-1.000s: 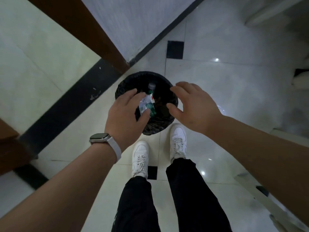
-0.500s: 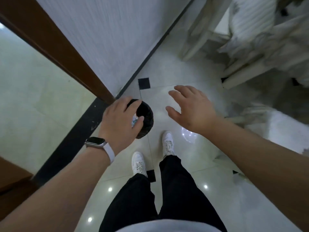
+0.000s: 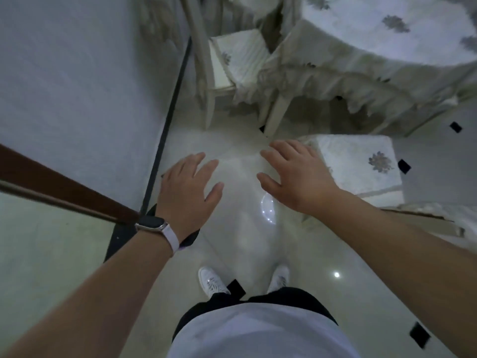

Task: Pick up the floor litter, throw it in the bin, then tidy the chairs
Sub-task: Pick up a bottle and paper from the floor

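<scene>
Both hands, left (image 3: 189, 188) and right (image 3: 296, 174), hover spread and empty over the floor (image 3: 242, 228). The bin (image 3: 192, 239) is mostly hidden under the left wrist, probably. Chairs (image 3: 358, 164) stand far right by the desk (image 3: 374, 40).

Looking down, I'm holding both hands out flat over the pale floor (image 3: 247, 244), left hand (image 3: 189, 188) and right hand (image 3: 296, 177) both empty, fingers spread. The black bin (image 3: 192, 239) is peeking out under my left wrist. Two cushioned chairs (image 3: 238, 60) (image 3: 358, 164) are sitting by the cloth-covered bench (image 3: 374, 34).
</scene>
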Available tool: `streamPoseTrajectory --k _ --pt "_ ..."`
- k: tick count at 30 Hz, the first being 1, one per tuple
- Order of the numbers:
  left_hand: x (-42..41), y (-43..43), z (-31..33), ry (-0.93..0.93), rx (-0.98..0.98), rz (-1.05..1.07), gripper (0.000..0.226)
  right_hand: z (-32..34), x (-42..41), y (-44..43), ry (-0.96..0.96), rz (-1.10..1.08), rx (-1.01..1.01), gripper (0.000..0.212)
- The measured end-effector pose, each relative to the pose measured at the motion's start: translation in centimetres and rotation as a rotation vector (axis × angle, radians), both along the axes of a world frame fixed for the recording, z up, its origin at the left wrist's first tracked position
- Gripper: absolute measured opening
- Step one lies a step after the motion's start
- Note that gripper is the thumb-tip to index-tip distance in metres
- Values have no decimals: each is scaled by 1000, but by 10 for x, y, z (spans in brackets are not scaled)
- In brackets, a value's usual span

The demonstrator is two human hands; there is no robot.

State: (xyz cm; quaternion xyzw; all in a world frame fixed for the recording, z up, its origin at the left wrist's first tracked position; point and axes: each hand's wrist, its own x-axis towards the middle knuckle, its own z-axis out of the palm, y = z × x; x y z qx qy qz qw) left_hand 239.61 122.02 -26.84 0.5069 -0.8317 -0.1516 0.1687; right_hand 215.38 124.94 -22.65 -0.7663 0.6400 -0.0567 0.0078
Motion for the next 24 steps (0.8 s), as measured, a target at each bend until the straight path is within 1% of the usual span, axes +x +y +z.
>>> streamPoseTrajectory --k 4,9,16,21,24 --pt "-51 9 15 1 -57 -117 50 16 -49 42 6 -135 22 57" --pt "-134 32 26 -6 -96 -265 50 23 -114 106 -9 -285 -20 55" --pt "-266 96 47 -34 -128 -450 51 24 -226 204 -59 -527 -60 54" --pt "-354 140 50 -18 -153 -589 50 24 -299 268 -107 -654 -60 59" --pt "-404 167 49 -19 -171 -652 49 20 -338 305 -117 -725 -83 57"
